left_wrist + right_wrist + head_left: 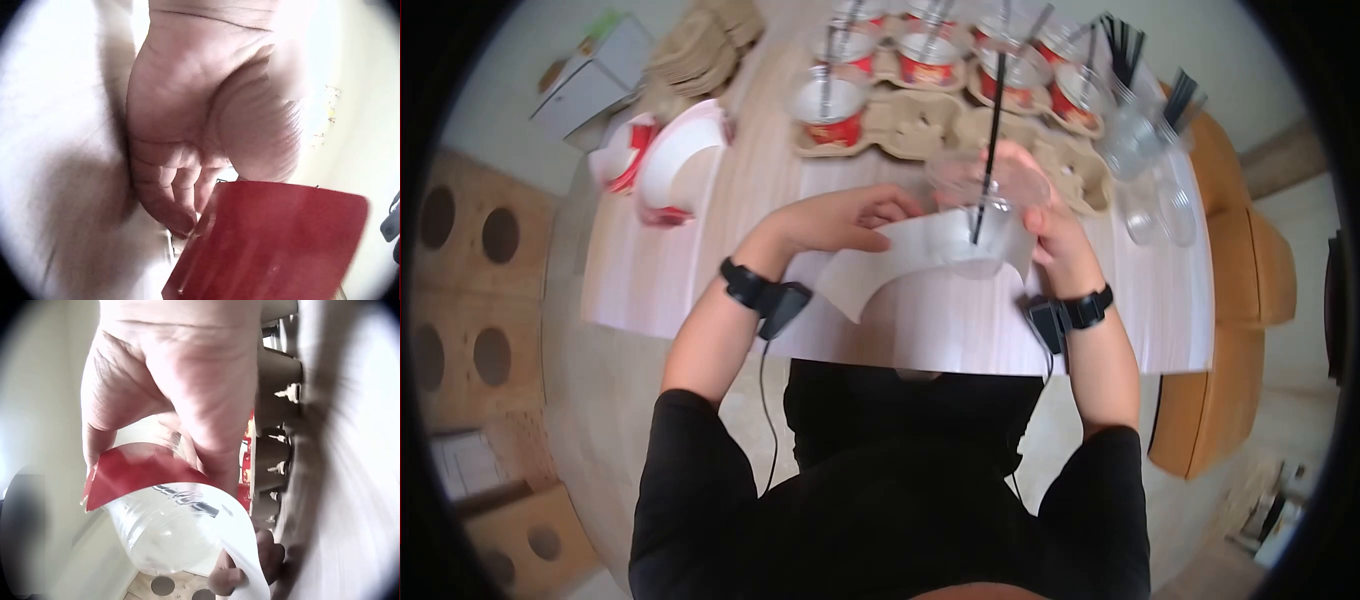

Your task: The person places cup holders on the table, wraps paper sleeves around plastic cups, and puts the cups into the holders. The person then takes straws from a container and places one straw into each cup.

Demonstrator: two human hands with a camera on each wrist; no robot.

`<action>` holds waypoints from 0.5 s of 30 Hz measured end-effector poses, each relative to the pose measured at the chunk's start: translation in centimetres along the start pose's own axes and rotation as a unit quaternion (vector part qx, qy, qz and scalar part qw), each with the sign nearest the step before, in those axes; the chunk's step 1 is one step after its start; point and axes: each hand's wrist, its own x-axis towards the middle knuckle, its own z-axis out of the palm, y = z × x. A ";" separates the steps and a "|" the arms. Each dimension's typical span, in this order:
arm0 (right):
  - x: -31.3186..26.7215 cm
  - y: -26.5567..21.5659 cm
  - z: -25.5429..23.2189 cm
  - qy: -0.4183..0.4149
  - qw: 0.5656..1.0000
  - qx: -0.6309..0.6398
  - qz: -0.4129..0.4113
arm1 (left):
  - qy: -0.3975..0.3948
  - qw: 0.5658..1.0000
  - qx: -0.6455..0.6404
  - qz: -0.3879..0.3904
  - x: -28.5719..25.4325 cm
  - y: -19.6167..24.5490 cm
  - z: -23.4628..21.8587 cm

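My right hand (1058, 228) grips a clear plastic cup (965, 235), which leans and has a black straw (997, 110) standing in it. Against the cup lies a curved paper cup sleeve (855, 282), its white inner face upward in the head view. The left wrist view shows the red outer side of the sleeve (281, 240). My left hand (835, 222) pinches the sleeve's free end, with thumb and fingers on either side of the white paper (244, 522) in the right wrist view. Near my right thumb is the sleeve's other, red end (147, 472).
Cardboard carriers (915, 125) with several red-sleeved cups (832, 108) stand at the back. More sleeves (680, 165) lie at the left, below stacked carriers (705, 50). Clear cups (1135, 140) and black straws (1122, 45) are at the right, beside an orange chair (1240, 260).
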 end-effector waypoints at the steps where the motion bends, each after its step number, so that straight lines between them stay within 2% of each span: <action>1: 0.1 0.3 0.7 0.009 1.000 0.004 0.015 | -0.001 0.999 0.031 0.018 -0.2 0.5 0.4; 2: 0.1 0.5 1.0 -0.017 1.000 0.010 0.015 | -0.002 0.997 0.066 0.035 -0.3 0.8 0.7; 4: 0.1 0.6 0.8 0.004 0.999 -0.051 0.018 | -0.025 0.985 0.153 0.070 0.1 -0.8 0.5; 5: 0.0 0.5 0.4 -0.014 0.999 -0.045 0.017 | 0.000 0.988 0.155 0.027 -1.2 0.5 1.4; 6: -0.2 0.3 -0.3 0.012 1.000 -0.019 -0.003 | 0.014 0.987 0.160 0.022 -2.7 1.9 2.0; 7: -0.3 0.3 -0.8 0.043 0.999 0.010 -0.022 | 0.052 0.973 0.222 0.031 -4.3 3.1 2.4; 8: -0.4 0.3 -0.9 0.035 0.999 0.015 -0.024 | 0.085 0.954 0.286 0.041 -5.9 3.7 2.6; 9: -0.4 -0.2 -0.7 0.050 0.998 0.033 -0.037 | 0.126 0.950 0.284 0.027 -7.7 3.9 2.3; 11: -0.2 -0.6 -0.5 0.060 0.996 0.055 -0.046 | 0.253 0.955 0.153 0.015 -11.1 3.5 1.1; 13: 0.0 -0.5 -0.1 0.052 0.997 0.051 -0.040 | 0.381 0.910 0.160 0.027 -13.5 3.8 -1.7; 14: 0.1 -0.5 0.0 0.044 0.998 0.041 -0.031 | 0.488 0.860 0.141 0.052 -13.8 4.2 -2.3; 15: 0.1 -0.5 0.0 0.041 0.998 0.042 -0.032 | 0.511 0.794 0.301 0.135 -14.3 4.0 -4.5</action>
